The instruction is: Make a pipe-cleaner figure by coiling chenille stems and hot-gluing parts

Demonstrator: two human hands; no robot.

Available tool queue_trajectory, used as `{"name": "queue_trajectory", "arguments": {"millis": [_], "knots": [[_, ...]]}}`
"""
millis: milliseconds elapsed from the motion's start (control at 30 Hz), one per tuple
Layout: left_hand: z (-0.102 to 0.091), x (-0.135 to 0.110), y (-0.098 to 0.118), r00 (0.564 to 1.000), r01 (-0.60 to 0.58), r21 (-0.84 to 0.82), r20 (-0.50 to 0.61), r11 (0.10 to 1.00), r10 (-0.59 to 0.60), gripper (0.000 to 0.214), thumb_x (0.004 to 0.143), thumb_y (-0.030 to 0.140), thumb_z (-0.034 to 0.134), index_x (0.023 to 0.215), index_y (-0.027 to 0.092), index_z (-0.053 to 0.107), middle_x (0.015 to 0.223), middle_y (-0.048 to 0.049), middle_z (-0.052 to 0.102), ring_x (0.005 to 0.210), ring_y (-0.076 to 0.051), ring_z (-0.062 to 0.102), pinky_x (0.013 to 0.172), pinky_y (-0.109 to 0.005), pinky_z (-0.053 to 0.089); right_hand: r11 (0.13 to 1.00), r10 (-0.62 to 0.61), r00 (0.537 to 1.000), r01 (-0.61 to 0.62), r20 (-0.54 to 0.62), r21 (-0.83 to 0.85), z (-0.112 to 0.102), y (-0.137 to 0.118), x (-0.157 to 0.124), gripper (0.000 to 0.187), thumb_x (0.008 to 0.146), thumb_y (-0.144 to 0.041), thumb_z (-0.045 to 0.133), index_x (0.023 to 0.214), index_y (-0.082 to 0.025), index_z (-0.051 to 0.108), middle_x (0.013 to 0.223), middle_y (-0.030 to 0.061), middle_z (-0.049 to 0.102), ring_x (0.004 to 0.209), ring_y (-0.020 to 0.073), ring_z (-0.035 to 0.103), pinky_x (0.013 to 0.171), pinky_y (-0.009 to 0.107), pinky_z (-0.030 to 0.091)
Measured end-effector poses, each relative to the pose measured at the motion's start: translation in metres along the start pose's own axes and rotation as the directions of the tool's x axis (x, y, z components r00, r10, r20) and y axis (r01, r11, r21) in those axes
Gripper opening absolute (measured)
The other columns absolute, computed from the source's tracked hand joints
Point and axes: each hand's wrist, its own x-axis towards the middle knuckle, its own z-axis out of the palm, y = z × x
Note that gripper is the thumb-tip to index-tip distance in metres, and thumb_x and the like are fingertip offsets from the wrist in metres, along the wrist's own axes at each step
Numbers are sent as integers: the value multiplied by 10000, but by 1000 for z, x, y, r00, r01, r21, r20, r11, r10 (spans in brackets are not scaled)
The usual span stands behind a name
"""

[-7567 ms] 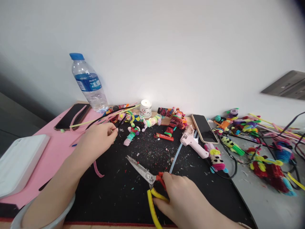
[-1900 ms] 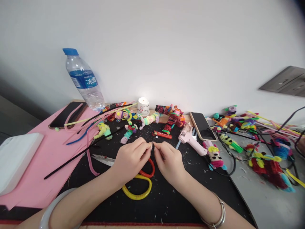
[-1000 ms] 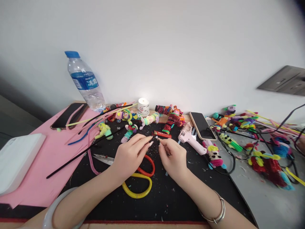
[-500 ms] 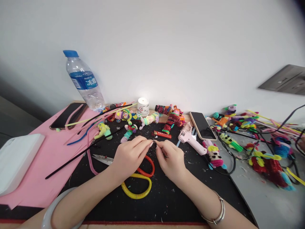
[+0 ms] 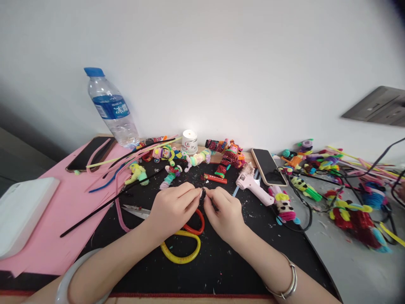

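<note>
My left hand (image 5: 172, 208) and my right hand (image 5: 224, 212) meet fingertip to fingertip above the black mat (image 5: 221, 270). Both pinch a small black piece of pipe cleaner (image 5: 203, 194) between thumb and fingers. Under my hands lie scissors (image 5: 180, 247) with one red and one yellow handle loop, blades pointing left. A long black pipe cleaner (image 5: 107, 202) lies slantwise to the left of my left hand.
A water bottle (image 5: 110, 107), a phone (image 5: 87, 153) and a white box (image 5: 22, 213) are on the pink sheet (image 5: 63, 211) at left. Pipe-cleaner figures (image 5: 196, 158), a red lighter (image 5: 215, 178), a pink glue gun (image 5: 255, 185), another phone (image 5: 268, 166) and cables (image 5: 348, 181) fill the back and right.
Over the last second my fingertips drew apart a little and closed together again on the small black piece. Much earlier, my right hand lay on the scissors, which have since shifted left.
</note>
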Motion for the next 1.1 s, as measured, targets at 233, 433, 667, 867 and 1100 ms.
{"name": "queue_trajectory", "arguments": {"millis": [233, 433, 667, 867, 1100], "knots": [[0, 0, 0, 999, 39, -25, -13, 999, -39, 140, 874, 153, 517, 922, 150, 648, 847, -50, 688, 724, -128, 641, 696, -239, 516, 997, 60, 998, -59, -29, 45, -1, 1, 1, 145, 882, -151, 472, 798, -174, 589, 667, 18, 594, 602, 123, 548, 557, 226, 437], [0, -1, -4, 999, 36, -38, 9, 999, -36, 191, 890, 181, 512, 1039, 157, 628, 939, -67, 687, 791, -144, 651, 743, -264, 528, 987, 121, 993, -119, -14, 108, -3, 3, 1, 144, 883, -154, 471, 826, -178, 600, 650, 3, 579, 575, 119, 523, 518, 224, 409], [-1, -1, -6, 1000, -4, 4, 27, 1000, 4, 181, 902, 160, 485, 997, 153, 639, 919, -59, 695, 778, -141, 658, 720, -248, 524, 988, 108, 994, -110, 28, 106, -2, 3, 1, 144, 888, -153, 460, 850, -182, 596, 694, 17, 598, 619, 130, 549, 556, 231, 435], [-2, 0, -5, 999, -23, 46, 45, 999, 21, 177, 906, 168, 477, 961, 150, 644, 914, -57, 699, 775, -144, 660, 724, -251, 524, 994, 80, 995, -84, 60, 64, -3, 5, 2, 134, 878, -139, 469, 886, -163, 601, 759, 46, 629, 679, 144, 585, 600, 245, 467], [0, -1, -4, 998, -24, 56, 61, 998, 21, 190, 899, 165, 470, 883, 161, 660, 851, -48, 699, 741, -133, 652, 698, -244, 512, 998, 55, 996, -57, 69, 30, -2, 3, 2, 156, 881, -146, 455, 816, -169, 594, 717, 39, 613, 642, 132, 575, 596, 233, 474]]}}
